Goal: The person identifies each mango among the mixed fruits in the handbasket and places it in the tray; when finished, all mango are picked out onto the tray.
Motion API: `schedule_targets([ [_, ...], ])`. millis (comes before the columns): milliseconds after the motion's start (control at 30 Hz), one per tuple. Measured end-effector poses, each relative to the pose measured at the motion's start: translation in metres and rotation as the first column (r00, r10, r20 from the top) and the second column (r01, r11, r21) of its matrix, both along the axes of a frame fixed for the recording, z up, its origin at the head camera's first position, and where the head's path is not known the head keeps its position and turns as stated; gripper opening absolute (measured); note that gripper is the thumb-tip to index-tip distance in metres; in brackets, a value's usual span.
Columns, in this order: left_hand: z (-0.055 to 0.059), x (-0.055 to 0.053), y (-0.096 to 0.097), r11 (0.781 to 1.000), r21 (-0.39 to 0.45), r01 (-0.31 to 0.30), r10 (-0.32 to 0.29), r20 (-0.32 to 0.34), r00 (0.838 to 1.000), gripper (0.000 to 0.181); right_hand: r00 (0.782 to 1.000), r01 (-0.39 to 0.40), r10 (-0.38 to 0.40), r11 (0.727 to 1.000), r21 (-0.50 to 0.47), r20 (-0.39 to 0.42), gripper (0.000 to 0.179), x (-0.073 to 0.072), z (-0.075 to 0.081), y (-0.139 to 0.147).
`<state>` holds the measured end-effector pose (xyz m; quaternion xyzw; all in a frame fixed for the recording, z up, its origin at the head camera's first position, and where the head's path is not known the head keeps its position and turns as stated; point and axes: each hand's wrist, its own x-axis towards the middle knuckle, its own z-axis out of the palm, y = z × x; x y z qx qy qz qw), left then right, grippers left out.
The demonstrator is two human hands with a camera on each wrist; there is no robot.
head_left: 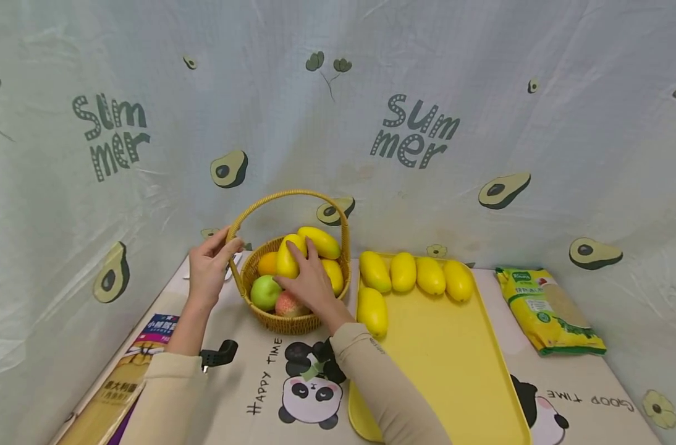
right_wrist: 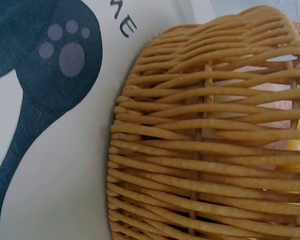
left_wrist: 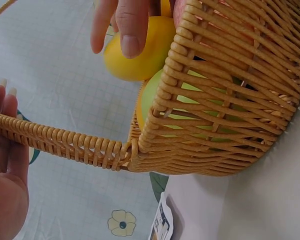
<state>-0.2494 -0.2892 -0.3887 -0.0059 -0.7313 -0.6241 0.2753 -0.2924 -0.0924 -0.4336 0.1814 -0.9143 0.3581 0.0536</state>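
A wicker basket (head_left: pixel 287 324) with a tall arched handle (head_left: pixel 290 193) stands on the table. My left hand (head_left: pixel 209 269) holds the left side of that handle, thumb and fingers about it. Inside lie a green apple (head_left: pixel 266 293), a reddish peach-like fruit (head_left: pixel 290 305), an orange (head_left: pixel 267 264) and several yellow mangoes. My right hand (head_left: pixel 311 281) reaches over the rim and grips an upright mango (head_left: pixel 287 259) on top of the pile. Another mango (head_left: pixel 321 242) lies behind it. In the left wrist view, right-hand fingers (left_wrist: pixel 131 30) rest against the yellow mango (left_wrist: pixel 145 55).
Right of the basket, a yellow tray (head_left: pixel 443 352) bears several mangoes along its back and left edges. A yellow-green Knorr packet (head_left: pixel 549 312) lies at the far right, a pasta packet (head_left: pixel 115 389) at the front left. A curtain (head_left: pixel 338 142) hangs behind.
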Motion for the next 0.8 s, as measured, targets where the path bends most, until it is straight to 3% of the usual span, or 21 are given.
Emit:
schedule_targets([
  [367, -0.0040, 0.0034, 0.0026, 1.000, 0.000, -0.005, 0.005, 0.059, 0.998, 0.043, 0.996, -0.063, 0.068, 0.995, 0.076, -0.061, 0.065, 0.0031, -0.0047, 0.0037],
  [733, -0.0005, 0.0032, 0.0015, 1.000, 0.008, -0.010, 0.010, 0.034, 0.999, 0.043, 0.979, -0.102, 0.122, 0.987, 0.125, -0.165, 0.060, 0.0019, -0.0036, 0.0017],
  [800, 0.0043, 0.0059, 0.0033, 1.000, -0.002, -0.017, 0.017, 0.039, 0.999, 0.042, 0.970, -0.117, 0.141, 0.985, 0.129, -0.196, 0.060, 0.0017, -0.0034, 0.0014],
])
